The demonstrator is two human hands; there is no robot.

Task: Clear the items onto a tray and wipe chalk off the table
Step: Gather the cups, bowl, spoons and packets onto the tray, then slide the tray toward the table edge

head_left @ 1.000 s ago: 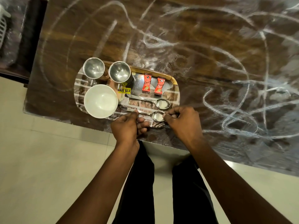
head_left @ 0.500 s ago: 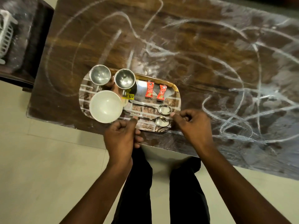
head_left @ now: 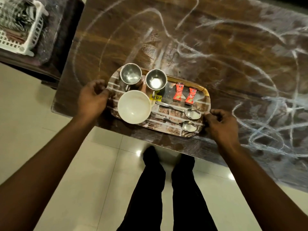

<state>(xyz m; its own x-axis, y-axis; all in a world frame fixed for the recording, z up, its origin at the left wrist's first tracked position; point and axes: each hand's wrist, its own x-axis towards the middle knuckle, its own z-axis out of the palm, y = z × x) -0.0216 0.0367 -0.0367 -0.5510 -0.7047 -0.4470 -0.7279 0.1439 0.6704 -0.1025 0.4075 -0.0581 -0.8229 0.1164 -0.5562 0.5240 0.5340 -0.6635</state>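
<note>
**Tray (head_left: 205,92) gripped at both ends, near table edge**

It sits on the chalk-marked table (head_left: 216,55) at the near edge, carrying a white bowl (head_left: 134,106), two steel cups (head_left: 131,75), two red sachets (head_left: 178,91) and two spoons (head_left: 193,113). My left hand (head_left: 92,99) grips the left end, fingers curled at the rim beside the bowl. My right hand (head_left: 221,124) grips the right end, fingertips bent onto the rim just beside the spoon heads. Lifted or resting: I cannot tell.
</note>
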